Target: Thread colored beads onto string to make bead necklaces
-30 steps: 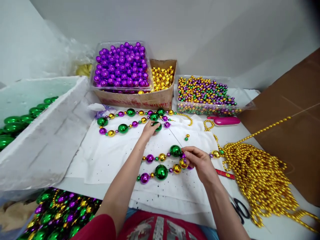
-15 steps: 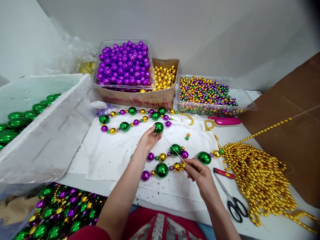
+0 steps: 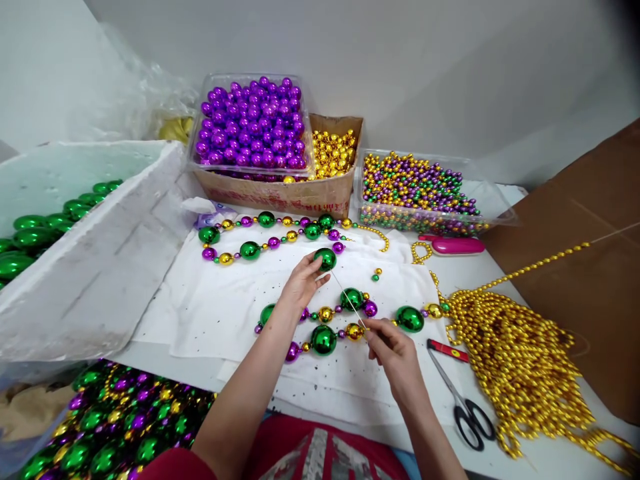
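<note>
My left hand (image 3: 304,280) holds a large green bead (image 3: 325,259) between its fingertips above the white cloth (image 3: 200,313). A thin pale string or needle (image 3: 349,297) runs from beneath that bead down to my right hand (image 3: 389,343), whose thumb and fingers pinch its lower end. Under and between the hands lies a strand of green, purple and gold beads, with a big green bead (image 3: 323,339) at its lower part. Another bead strand (image 3: 250,251) rests farther back on the cloth. Two small loose beads (image 3: 376,277) sit right of the held bead.
Purple beads fill a clear tray (image 3: 207,81) on a cardboard box (image 3: 275,194). A clear bin (image 3: 420,217) holds small mixed beads. At right are scissors (image 3: 467,407), a red cutter (image 3: 447,350), a pink case (image 3: 457,246) and gold bead strands (image 3: 520,360). A foam box (image 3: 100,267) stands left.
Both hands remain on the bead and string. My left hand and the green bead have shifted slightly right and down; my right hand has moved slightly left. The view has shifted a little.
</note>
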`<move>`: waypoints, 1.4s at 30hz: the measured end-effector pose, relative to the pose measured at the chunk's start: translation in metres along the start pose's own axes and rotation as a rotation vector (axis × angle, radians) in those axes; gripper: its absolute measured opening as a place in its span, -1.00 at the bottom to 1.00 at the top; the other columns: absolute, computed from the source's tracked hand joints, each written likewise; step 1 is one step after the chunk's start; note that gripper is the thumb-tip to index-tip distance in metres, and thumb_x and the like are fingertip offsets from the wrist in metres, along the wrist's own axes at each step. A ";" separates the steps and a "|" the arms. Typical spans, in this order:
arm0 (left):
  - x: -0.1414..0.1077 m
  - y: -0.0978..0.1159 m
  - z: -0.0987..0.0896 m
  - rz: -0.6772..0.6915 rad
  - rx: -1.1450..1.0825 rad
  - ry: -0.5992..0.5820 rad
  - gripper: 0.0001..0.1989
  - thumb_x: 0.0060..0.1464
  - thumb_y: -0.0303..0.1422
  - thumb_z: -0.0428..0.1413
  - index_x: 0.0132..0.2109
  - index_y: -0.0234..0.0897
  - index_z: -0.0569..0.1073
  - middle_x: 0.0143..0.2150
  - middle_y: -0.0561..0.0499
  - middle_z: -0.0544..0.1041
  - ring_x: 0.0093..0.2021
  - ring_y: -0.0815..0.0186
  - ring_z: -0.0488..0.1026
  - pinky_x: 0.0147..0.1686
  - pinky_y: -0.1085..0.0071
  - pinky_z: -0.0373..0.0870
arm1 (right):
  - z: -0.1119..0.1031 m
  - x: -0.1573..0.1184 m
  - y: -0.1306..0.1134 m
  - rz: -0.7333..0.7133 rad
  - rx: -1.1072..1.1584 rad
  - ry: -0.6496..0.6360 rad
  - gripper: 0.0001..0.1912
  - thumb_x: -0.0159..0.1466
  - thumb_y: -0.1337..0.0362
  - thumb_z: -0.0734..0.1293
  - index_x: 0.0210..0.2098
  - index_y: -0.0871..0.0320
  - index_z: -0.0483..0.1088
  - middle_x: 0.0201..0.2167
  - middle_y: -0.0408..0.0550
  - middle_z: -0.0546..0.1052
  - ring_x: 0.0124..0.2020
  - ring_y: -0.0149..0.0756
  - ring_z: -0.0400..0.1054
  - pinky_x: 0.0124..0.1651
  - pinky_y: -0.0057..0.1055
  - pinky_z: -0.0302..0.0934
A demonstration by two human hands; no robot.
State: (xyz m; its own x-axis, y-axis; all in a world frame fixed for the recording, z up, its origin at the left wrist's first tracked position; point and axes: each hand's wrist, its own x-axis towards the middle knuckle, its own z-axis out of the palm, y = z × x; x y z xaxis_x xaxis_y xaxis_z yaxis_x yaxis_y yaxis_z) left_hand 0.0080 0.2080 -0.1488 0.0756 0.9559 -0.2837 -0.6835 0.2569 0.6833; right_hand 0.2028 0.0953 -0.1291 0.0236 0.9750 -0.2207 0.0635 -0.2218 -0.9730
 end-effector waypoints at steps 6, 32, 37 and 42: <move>-0.012 -0.006 0.012 0.032 0.050 -0.065 -0.65 -0.06 -0.42 0.27 -0.07 -0.17 0.44 -0.04 -0.01 0.42 -0.12 0.31 0.38 -0.13 0.32 0.37 | 0.003 -0.001 0.006 0.040 0.012 0.047 -0.76 0.10 0.12 0.37 -0.27 0.07 0.52 -0.47 -0.10 0.41 -0.59 -0.39 0.20 -0.57 -0.41 0.12; -0.021 -0.001 0.045 -0.009 0.440 -0.441 -0.63 0.08 -0.36 0.13 0.06 -0.22 0.38 0.15 -0.18 0.36 0.05 0.14 0.37 -0.07 0.28 0.37 | -0.004 0.008 0.012 -0.007 0.276 0.219 -0.84 0.09 0.19 0.42 -0.42 0.13 0.41 -0.62 -0.19 0.37 -0.59 -0.41 0.18 -0.57 -0.47 0.00; 0.034 -0.028 0.068 0.127 1.160 -0.257 -0.87 0.06 -0.43 0.07 -0.23 -0.31 0.48 -0.18 -0.10 0.52 -0.13 0.20 0.43 -0.08 0.27 0.34 | -0.016 0.003 0.020 0.035 0.372 0.263 -0.80 0.03 0.21 0.46 -0.43 0.16 0.41 -0.63 -0.20 0.38 -0.60 -0.45 0.17 -0.59 -0.50 -0.02; 0.063 -0.071 0.087 0.118 1.263 -0.265 -0.85 -0.18 -0.63 0.14 -0.46 -0.29 0.45 -0.20 -0.10 0.49 0.02 0.08 0.33 0.08 0.19 0.18 | -0.022 0.000 0.024 0.048 0.413 0.258 -0.80 0.06 0.20 0.45 -0.41 0.17 0.42 -0.64 -0.21 0.37 -0.59 -0.46 0.17 -0.58 -0.52 -0.01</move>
State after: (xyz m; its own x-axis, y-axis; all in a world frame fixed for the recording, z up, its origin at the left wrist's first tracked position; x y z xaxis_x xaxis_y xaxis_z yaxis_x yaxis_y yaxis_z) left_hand 0.1241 0.2629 -0.1566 0.3022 0.9434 -0.1363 0.4468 -0.0139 0.8945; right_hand 0.2260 0.0897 -0.1508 0.2668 0.9183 -0.2926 -0.3438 -0.1930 -0.9190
